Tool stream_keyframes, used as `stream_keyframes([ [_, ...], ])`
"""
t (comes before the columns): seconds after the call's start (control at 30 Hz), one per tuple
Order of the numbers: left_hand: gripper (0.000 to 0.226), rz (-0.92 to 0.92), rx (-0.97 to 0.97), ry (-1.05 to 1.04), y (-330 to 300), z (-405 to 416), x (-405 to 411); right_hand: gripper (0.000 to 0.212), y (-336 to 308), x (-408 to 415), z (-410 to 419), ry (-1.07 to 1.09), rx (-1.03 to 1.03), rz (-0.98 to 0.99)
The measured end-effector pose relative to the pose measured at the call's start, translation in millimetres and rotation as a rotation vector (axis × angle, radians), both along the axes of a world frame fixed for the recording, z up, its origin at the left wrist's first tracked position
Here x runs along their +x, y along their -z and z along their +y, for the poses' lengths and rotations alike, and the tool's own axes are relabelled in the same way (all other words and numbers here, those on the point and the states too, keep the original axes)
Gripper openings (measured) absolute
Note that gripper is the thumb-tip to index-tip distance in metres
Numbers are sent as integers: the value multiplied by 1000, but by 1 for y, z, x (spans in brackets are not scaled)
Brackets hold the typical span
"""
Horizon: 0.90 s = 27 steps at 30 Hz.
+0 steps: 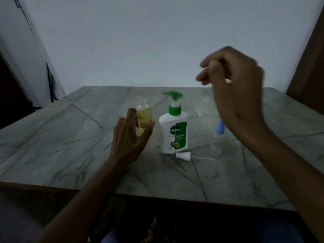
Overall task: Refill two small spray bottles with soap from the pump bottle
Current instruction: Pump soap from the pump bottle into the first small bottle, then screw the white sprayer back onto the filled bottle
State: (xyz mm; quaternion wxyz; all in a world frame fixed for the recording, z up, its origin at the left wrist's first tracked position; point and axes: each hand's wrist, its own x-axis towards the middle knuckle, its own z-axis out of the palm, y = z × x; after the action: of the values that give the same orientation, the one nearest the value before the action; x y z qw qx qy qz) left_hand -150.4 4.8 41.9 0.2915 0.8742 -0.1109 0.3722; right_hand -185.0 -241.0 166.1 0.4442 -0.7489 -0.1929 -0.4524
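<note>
My left hand (128,137) grips a small clear spray bottle (144,118) that stands uncapped on the table and is mostly filled with yellow liquid. To its right stands the white pump bottle (173,135) with a green pump head (172,96). A white spray head with its thin tube (183,156) lies at the pump bottle's foot. Farther right stands a second small clear bottle (215,149) with a blue top (219,128), partly behind my right forearm. My right hand (235,81) is raised above it, blurred, fingers loosely curled; whether it holds anything is unclear.
The grey marble-patterned table (70,146) runs up to a pale wall at the back. Its front edge is near my lap. A brown panel (308,67) stands at the right and a dark gap at the left.
</note>
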Motion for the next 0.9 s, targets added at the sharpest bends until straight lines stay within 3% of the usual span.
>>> stream_keyframes([
  [0.13,49,-15,4,-11,-4,-2,-3,26,76,-74,-76,39,100,91],
  [0.23,54,-30,-6,-26,-7,-5,-6,27,160,-112,-143,109,278,546],
  [0.3,52,-47,6,-45,-9,-6,-6,28,196,-139,-174,3,494,775],
  [0.4,45,-55,0,-75,-14,-10,-12,16,206,-173,-151,-80,623,866],
  [0.43,44,-52,-5,-88,-17,-11,-14,17,200,-182,-129,5,543,802],
  [0.5,45,-45,-18,-101,-21,-12,-14,11,180,-196,-83,244,335,495],
  [0.57,48,-30,-29,-118,-25,-10,-14,10,172,-197,-57,278,222,343],
  [0.73,46,-44,-151,-168,-33,-6,-40,8,154,-161,-39,100,91,337],
  [0.9,33,49,-294,-148,-11,-40,-107,18,139,-98,-13,114,-233,390],
])
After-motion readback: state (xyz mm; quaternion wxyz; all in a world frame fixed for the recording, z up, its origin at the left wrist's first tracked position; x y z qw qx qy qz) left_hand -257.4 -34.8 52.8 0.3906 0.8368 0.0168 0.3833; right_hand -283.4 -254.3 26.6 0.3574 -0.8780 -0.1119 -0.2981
